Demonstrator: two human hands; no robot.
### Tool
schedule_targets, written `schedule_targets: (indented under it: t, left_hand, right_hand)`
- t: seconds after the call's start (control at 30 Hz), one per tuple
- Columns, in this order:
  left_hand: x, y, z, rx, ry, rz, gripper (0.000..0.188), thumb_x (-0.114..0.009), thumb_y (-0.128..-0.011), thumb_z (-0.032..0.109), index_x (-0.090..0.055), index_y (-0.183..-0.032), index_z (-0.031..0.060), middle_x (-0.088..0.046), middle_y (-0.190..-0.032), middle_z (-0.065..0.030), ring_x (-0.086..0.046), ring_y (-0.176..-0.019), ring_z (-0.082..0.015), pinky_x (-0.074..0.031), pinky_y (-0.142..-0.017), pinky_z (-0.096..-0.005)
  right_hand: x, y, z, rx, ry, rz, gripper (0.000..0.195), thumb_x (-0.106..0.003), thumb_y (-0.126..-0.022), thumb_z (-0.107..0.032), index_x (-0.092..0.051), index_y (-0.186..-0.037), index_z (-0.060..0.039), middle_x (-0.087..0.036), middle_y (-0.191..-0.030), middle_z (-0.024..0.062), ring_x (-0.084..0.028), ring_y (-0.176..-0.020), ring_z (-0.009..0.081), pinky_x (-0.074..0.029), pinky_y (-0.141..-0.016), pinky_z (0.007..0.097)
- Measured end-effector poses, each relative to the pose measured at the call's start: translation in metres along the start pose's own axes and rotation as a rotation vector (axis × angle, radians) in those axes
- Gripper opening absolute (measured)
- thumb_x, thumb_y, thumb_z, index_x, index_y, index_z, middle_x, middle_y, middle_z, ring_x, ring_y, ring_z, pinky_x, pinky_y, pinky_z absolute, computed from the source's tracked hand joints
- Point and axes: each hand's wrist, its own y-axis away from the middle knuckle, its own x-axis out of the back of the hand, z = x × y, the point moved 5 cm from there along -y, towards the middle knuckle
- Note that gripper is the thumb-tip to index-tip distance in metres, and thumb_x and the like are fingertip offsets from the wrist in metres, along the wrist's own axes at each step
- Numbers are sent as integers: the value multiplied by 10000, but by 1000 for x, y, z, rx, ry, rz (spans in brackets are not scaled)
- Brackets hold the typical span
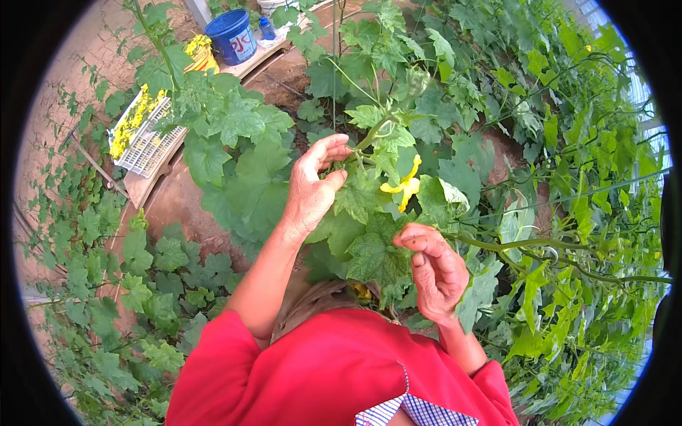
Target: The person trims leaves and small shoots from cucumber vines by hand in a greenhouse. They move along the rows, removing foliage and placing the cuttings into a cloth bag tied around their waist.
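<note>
A green vine stem (373, 133) with lobed leaves and thin tendrils rises in front of me. My left hand (314, 183) reaches to this stem, its fingertips at or just beside it and its thumb held apart. To the right of the stem is a yellow flower (406, 187) with narrow, partly folded petals. Just below the flower, my right hand (438, 274) is raised with curled fingers, the thumb close to the index finger. Whether something small sits between those fingertips is not clear. A broad leaf (378, 253) hangs between both hands.
At upper left, a white plastic crate (152, 144) with yellow flowers rests on a board (139, 189). Beyond it are a yellow-and-red bag (202, 59), a blue bucket (230, 37) bearing writing and a blue bottle (266, 29). Strings and a thick vine (501, 246) run rightward through dense leaves.
</note>
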Motion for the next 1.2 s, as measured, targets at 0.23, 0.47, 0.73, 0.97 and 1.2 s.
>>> schedule_targets:
  t: [0.23,0.47,0.73,0.97,1.2]
  left_hand:
    - [-14,15,5,-212,-294,22,469,-476,-626,-130,-496,-1051,68,-575,-839,-62,-540,-799,-184,-429,-709,-280]
    - [-4,25,10,-404,-359,-32,508,-546,-574,-143,-477,-1046,30,-548,-757,-78,-562,-723,-199,-443,-696,-299]
    - [27,42,11,-550,-437,39,282,-555,-532,-123,-502,-764,29,-536,-741,-96,-554,-656,-262,-437,-548,-297]
    - [73,63,4,-494,-162,-5,238,-563,-563,-132,-540,-758,2,-577,-774,-118,-581,-691,-227,-461,-593,-276]
    - [87,82,4,-541,-85,-40,120,-549,-639,-109,-536,-708,-13,-582,-756,-111,-594,-758,-241,-464,-709,-349]
  right_hand:
    - [-13,-51,40,-47,1057,-54,314,-560,-614,35,-526,-926,14,-530,-967,161,-480,-901,360,-417,-756,385]
    - [-20,-38,128,-552,-39,-210,344,-581,-758,-136,-495,-1077,-39,-522,-800,-9,-434,-598,49,-340,-491,207]
    - [-53,-35,119,-616,-693,-439,397,-610,-681,-206,-528,-1022,-20,-546,-906,49,-510,-789,135,-416,-690,260]
    - [-98,-22,131,-842,-643,-421,251,-499,-802,-68,-436,-1035,4,-541,-948,82,-531,-824,139,-452,-727,261]
    - [-131,6,130,-1243,-993,-236,149,-534,-782,-149,-540,-870,-30,-518,-794,-5,-473,-720,66,-397,-624,193]
